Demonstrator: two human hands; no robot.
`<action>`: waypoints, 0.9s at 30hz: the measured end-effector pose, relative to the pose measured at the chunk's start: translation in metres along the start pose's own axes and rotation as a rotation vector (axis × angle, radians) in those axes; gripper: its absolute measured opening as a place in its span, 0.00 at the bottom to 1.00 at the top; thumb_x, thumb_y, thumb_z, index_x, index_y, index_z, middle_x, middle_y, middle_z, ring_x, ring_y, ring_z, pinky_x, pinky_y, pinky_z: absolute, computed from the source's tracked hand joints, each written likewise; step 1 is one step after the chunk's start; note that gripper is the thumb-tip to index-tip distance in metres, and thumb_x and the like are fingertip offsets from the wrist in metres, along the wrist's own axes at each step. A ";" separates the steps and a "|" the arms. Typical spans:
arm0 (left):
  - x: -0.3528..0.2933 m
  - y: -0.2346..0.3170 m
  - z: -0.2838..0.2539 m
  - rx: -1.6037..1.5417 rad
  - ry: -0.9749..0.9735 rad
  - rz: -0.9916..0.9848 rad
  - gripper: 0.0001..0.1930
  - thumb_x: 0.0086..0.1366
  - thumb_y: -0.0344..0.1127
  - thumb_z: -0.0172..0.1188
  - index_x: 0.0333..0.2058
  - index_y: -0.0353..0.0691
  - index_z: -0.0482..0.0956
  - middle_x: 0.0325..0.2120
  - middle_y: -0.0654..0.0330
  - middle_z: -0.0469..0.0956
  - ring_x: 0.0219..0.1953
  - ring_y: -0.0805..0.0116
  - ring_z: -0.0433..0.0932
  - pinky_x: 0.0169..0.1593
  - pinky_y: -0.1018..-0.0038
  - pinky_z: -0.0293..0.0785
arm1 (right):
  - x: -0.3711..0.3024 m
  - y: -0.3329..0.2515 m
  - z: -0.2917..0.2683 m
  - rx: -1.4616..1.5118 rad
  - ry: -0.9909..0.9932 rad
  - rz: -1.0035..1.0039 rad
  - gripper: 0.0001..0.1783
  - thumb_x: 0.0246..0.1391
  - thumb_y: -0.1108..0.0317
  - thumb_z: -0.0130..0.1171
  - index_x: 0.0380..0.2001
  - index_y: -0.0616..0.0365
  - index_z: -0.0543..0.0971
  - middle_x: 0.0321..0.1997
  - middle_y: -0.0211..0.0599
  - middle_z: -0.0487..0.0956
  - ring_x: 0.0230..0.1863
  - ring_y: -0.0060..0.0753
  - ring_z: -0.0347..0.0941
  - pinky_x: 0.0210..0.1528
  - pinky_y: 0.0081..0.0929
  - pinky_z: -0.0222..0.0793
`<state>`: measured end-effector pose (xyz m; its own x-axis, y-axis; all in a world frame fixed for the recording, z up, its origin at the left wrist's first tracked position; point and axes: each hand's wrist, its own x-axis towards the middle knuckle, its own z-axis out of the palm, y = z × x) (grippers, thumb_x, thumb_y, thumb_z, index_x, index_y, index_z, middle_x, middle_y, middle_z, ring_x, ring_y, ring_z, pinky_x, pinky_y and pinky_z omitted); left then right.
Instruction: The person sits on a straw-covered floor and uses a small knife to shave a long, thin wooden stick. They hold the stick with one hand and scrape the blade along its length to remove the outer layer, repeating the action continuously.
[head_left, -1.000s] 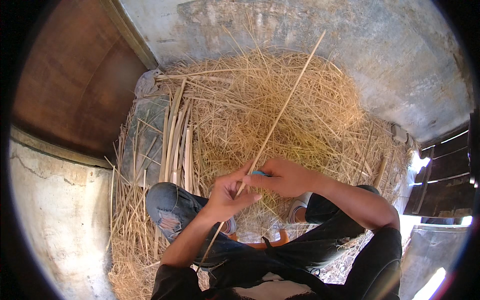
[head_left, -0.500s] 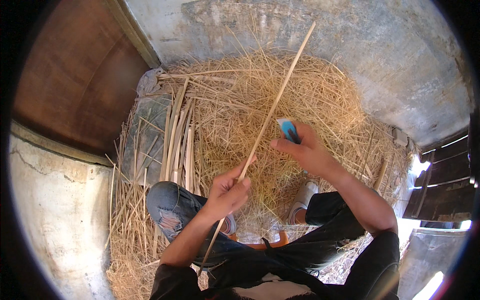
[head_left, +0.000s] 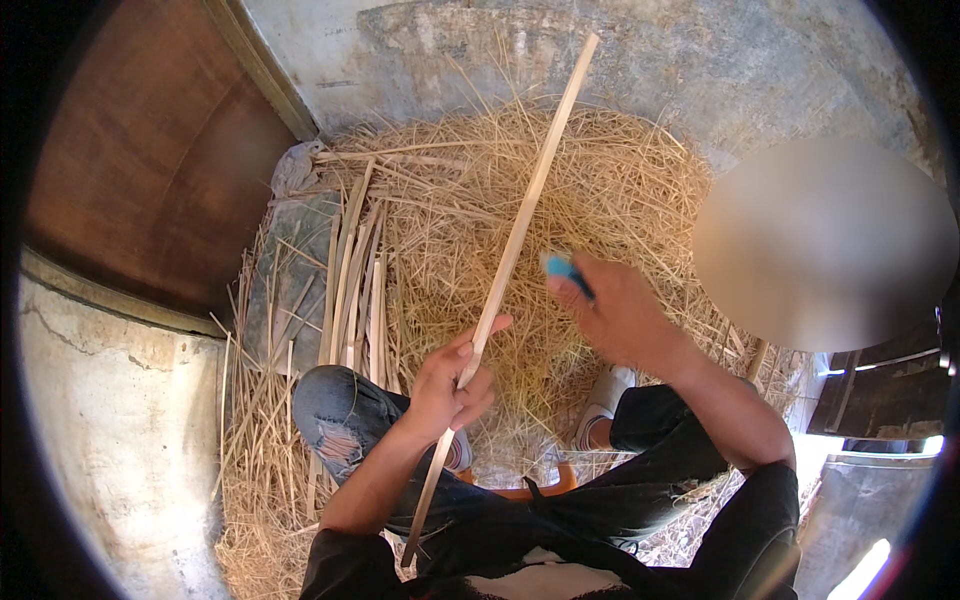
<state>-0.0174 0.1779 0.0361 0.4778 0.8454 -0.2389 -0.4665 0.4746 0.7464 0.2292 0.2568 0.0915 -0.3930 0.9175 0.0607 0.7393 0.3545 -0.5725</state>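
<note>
My left hand (head_left: pixel 452 388) is closed around a long pale bamboo strip (head_left: pixel 532 200). The strip slants from beside my lap up toward the far wall, with its broad face showing. In my right hand (head_left: pixel 622 308) is a small blue cutter (head_left: pixel 568 272) with a dark part near my fingers. Motion blurs the cutter and its tip, and a gap separates it from the strip. Below both hands lies a deep bed of straw-like shavings (head_left: pixel 440 250). Several cut strips (head_left: pixel 350 270) lie side by side left of my hands.
My knees and white shoes (head_left: pixel 608 395) are beneath my hands, with an orange seat edge (head_left: pixel 520 490) between my legs. A grey wall (head_left: pixel 650 60) rises at the back, and a brown panel (head_left: pixel 130 150) stands at left. A blurred oval hides part of the right side.
The bamboo strip has turned in my left hand to show a wider face, and its far end has shifted left. My right hand and cutter have moved slightly down and left.
</note>
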 end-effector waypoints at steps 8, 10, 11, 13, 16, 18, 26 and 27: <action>0.003 -0.009 -0.002 -0.122 -0.017 -0.033 0.30 0.76 0.43 0.40 0.73 0.41 0.56 0.16 0.70 0.59 0.10 0.80 0.49 0.13 0.80 0.51 | -0.024 -0.029 0.049 0.133 -0.253 -0.154 0.21 0.69 0.49 0.53 0.39 0.60 0.74 0.23 0.53 0.78 0.27 0.64 0.78 0.31 0.55 0.71; 0.003 -0.010 -0.006 -0.143 -0.027 -0.025 0.30 0.75 0.42 0.41 0.73 0.42 0.57 0.15 0.70 0.58 0.10 0.81 0.48 0.13 0.81 0.51 | -0.022 -0.030 0.048 0.094 -0.263 -0.112 0.22 0.69 0.49 0.52 0.42 0.61 0.75 0.23 0.53 0.79 0.27 0.63 0.79 0.31 0.55 0.73; 0.004 -0.009 -0.007 -0.147 -0.026 -0.026 0.30 0.75 0.41 0.41 0.73 0.42 0.57 0.15 0.71 0.57 0.10 0.81 0.48 0.13 0.81 0.51 | -0.019 -0.031 0.046 0.078 -0.267 -0.100 0.23 0.69 0.48 0.52 0.44 0.61 0.76 0.24 0.53 0.80 0.28 0.63 0.79 0.32 0.55 0.73; 0.004 -0.008 -0.006 -0.139 -0.022 -0.053 0.30 0.74 0.40 0.41 0.74 0.42 0.57 0.14 0.71 0.55 0.11 0.81 0.48 0.13 0.81 0.52 | -0.013 -0.027 0.046 -0.062 -0.165 -0.064 0.25 0.70 0.47 0.51 0.45 0.62 0.77 0.24 0.54 0.80 0.29 0.61 0.80 0.32 0.54 0.74; -0.003 -0.006 0.001 -0.111 -0.020 -0.134 0.31 0.74 0.39 0.41 0.74 0.43 0.56 0.14 0.72 0.53 0.11 0.80 0.48 0.13 0.81 0.52 | 0.023 0.023 0.019 -0.158 0.019 0.022 0.26 0.71 0.48 0.49 0.41 0.64 0.80 0.25 0.56 0.80 0.32 0.57 0.82 0.34 0.52 0.75; -0.012 -0.009 0.005 -0.103 -0.064 -0.182 0.31 0.74 0.38 0.40 0.74 0.43 0.55 0.13 0.72 0.51 0.11 0.80 0.48 0.13 0.81 0.52 | 0.050 0.039 -0.030 0.004 0.039 0.333 0.25 0.73 0.50 0.48 0.37 0.64 0.81 0.26 0.56 0.80 0.33 0.56 0.82 0.36 0.51 0.75; -0.005 -0.016 -0.011 -0.009 -0.005 -0.099 0.29 0.76 0.35 0.37 0.74 0.43 0.56 0.15 0.70 0.55 0.12 0.80 0.49 0.15 0.81 0.51 | -0.021 -0.020 0.050 -0.026 -0.174 -0.122 0.23 0.67 0.48 0.55 0.45 0.58 0.81 0.26 0.55 0.80 0.29 0.58 0.80 0.34 0.50 0.74; -0.005 -0.016 -0.013 -0.023 -0.030 -0.075 0.28 0.76 0.35 0.37 0.73 0.43 0.57 0.15 0.70 0.55 0.12 0.79 0.49 0.15 0.81 0.51 | -0.013 -0.011 0.047 -0.081 -0.068 -0.171 0.23 0.69 0.49 0.54 0.47 0.59 0.81 0.26 0.54 0.80 0.27 0.55 0.80 0.32 0.49 0.74</action>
<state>-0.0218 0.1691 0.0177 0.5344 0.7994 -0.2746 -0.4450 0.5423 0.7127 0.2005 0.2323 0.0592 -0.5505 0.8295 0.0941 0.6992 0.5197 -0.4909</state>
